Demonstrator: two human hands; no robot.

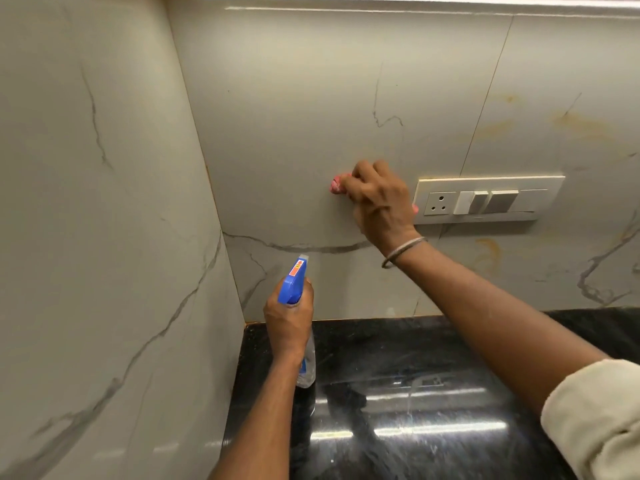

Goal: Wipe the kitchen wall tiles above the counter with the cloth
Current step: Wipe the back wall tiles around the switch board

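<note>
Right hand (375, 199) presses bunched pink cloth (335, 185) against wall tiles (294, 133) at frame centre — switch plate (485, 199) just beside; left hand (289, 317) grips spray bottle (298, 289) over counter (415, 375).

Bunched pink cloth (335, 185) against pale grey-veined marble wall tiles (294, 116), just left of the switch plate (485, 199).

Cloth (335, 186) pressed against wall tiles (294, 116) under right hand (379, 199), just left of switch plate (485, 200). Switch plate mounted on back wall, above counter (433, 393). Spray bottle (298, 306) held in left hand (289, 318), below and left of cloth, near corner where side wall (86, 220) meets back wall, above counter's left end.
</note>
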